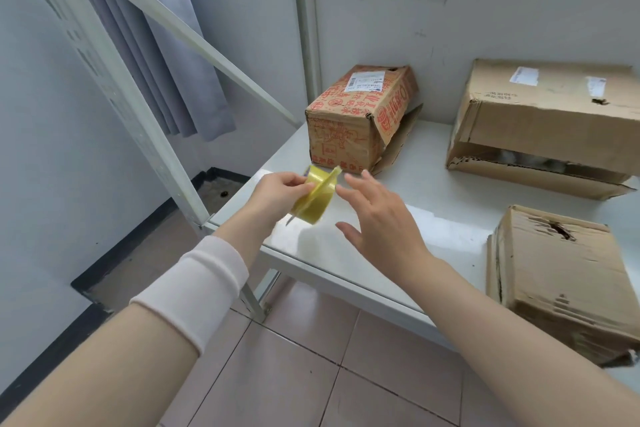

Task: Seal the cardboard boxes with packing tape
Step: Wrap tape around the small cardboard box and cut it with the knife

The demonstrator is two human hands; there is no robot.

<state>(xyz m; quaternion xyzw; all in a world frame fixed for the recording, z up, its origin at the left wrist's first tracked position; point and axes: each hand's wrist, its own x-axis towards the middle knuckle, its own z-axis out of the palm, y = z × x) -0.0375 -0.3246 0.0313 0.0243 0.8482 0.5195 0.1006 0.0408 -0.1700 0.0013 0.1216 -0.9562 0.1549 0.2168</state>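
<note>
Packing tape roll [317, 199], yellowish and glossy, see-through at the edges, is held up over the near left corner of the white table [433, 191], just in front of the red-printed box. A pale grey curtain [166, 55] hangs in soft folds at the far left, behind a slanted white metal bar [180, 28]. The left hand [277, 194] reaches in with a soft pink knitted wristband [204, 288] on the forearm; its fingers and thumb are curled round the roll's left side, pinching it. A loose flap of tape stands up from the top of the roll. The right hand [377, 218] hovers just beside the roll, palm turned leftward, fingers spread and relaxed, gripping nothing; I cannot tell whether its fingertips touch the tape. Behind sits a brown corrugated box [349, 121], red-printed with a white label on top, one side flap hanging open. Further right, well apart, lies a larger plain box [547, 121] with a gaping seam, and nearer, a crumpled, torn box [561, 284], creased all over.
</note>
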